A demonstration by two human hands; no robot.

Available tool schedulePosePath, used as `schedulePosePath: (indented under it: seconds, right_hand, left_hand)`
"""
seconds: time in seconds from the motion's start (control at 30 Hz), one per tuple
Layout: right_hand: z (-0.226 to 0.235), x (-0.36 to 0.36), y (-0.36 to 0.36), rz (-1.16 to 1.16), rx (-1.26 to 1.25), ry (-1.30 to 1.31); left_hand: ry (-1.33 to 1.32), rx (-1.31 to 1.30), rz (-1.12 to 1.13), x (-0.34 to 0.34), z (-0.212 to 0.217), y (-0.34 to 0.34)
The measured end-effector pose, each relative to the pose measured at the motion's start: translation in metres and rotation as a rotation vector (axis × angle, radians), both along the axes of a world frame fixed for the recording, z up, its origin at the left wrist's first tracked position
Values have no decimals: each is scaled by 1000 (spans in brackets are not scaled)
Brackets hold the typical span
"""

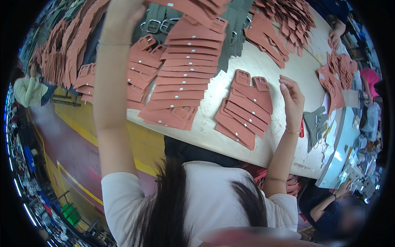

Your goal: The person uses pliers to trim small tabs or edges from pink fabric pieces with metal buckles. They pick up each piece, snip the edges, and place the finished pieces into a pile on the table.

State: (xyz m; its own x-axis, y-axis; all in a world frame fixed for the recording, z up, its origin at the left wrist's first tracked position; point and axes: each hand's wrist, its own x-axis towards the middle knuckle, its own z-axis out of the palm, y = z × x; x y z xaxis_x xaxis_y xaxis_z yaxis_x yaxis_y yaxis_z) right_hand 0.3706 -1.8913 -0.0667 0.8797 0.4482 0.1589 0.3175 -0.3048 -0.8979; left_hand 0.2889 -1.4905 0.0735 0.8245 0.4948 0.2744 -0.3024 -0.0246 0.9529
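Note:
My left hand (125,10) is raised at the top edge, blurred and partly cut off, beside salmon-coloured strap pieces and dark green straps with silver buckles (153,26). Whether it holds anything cannot be made out. My right hand (292,98) hovers over the table's right half, fingers loosely bent, thumb apart, nothing visible in it. Left of it lies a small fanned group of salmon strap pieces (243,115), two with covered buckles showing at its far end. A longer overlapping row of salmon pieces (183,81), each with a small white label, runs down the middle of the table.
More salmon pieces (57,57) are heaped at the left, others (288,20) at the far right. A green buckled piece (317,123) and a red object (302,128) lie near my right wrist. A co-worker's hand (335,35) reaches in at far right; another person sits lower right.

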Motion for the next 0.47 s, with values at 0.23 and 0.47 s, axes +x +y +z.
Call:
schedulePosePath:
  seconds: [0.23, 0.47]
  right_hand:
    - [-1, -14, -33, -131, 88, 62]
    - [-16, -4, -41, -133, 115, 68]
  left_hand:
    - [95, -71, 161, 58, -126, -3]
    - [373, 449, 263, 58, -121, 13]
